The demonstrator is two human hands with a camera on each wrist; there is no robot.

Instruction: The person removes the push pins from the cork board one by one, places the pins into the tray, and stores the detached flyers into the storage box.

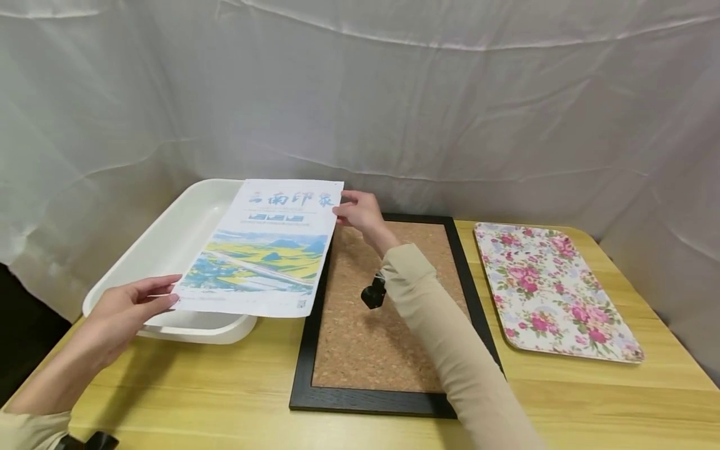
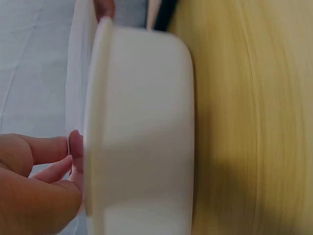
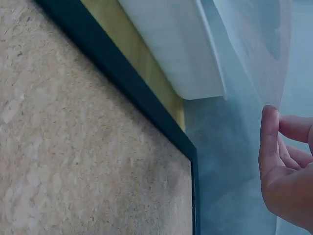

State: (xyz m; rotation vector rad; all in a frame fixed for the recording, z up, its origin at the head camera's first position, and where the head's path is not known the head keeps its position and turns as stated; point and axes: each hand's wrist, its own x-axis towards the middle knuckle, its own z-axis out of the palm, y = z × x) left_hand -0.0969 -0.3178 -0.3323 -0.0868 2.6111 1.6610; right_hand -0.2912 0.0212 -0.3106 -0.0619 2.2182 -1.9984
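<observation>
A printed paper poster [image 1: 264, 250], with a yellow and blue landscape and large characters at its top, is held up between both hands. My left hand [image 1: 120, 312] pinches its near left corner between thumb and fingers, over the near end of a white plastic tub [image 1: 174, 244]. At the far right edge, my right hand [image 1: 362, 215] pinches the sheet close to the upper corner. The poster covers the tub's right side in the head view. In the right wrist view the paper [image 3: 259, 44] rises thin from the fingertips.
A cork board [image 1: 388, 344] in a black frame [image 1: 365, 401] lies on the wooden table [image 1: 214, 387], under my right forearm. Farther right is a flower-patterned tray [image 1: 551, 294]. Pale grey cloth [image 1: 422, 112] hangs behind the table.
</observation>
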